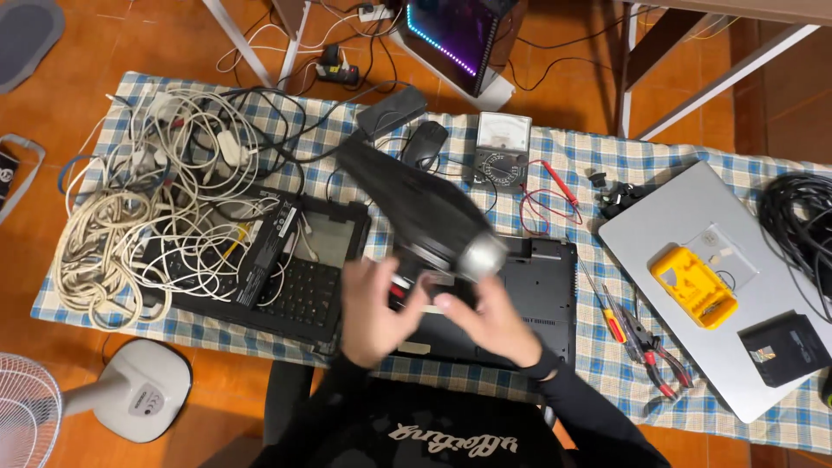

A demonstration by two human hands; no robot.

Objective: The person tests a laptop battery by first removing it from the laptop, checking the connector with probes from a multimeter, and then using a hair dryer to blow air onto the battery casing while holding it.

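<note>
My right hand (490,325) wraps the lower end of a black hair dryer (425,217), fingers curled just under its silver nozzle (481,257), so that grip is clamped on the dryer. My left hand (373,308) sits beside it with the fingers spread apart; motion blur keeps me from telling whether it touches the dryer or only hovers by it. The dryer is in the air, tilted, its dark body running up and away from me toward the far edge of the desk, above the opened black laptop base (533,299) near the middle of the near edge. I judge the shell to be hard, smooth plastic, stiff and fairly light but top-heavy toward the motor end, so a hold close to the nozzle feels levered; taking it nearer the thick middle would steady it, and the glossy surface could slip. To the left lies a keyboard panel (299,290) under a tangle of white cables (147,208). Beyond, at the far edge, an analogue multimeter (503,149) and a mouse (426,143). Right of me rest pliers (654,351), a yellow tool case (693,284) on a silver laptop (685,217).
</note>
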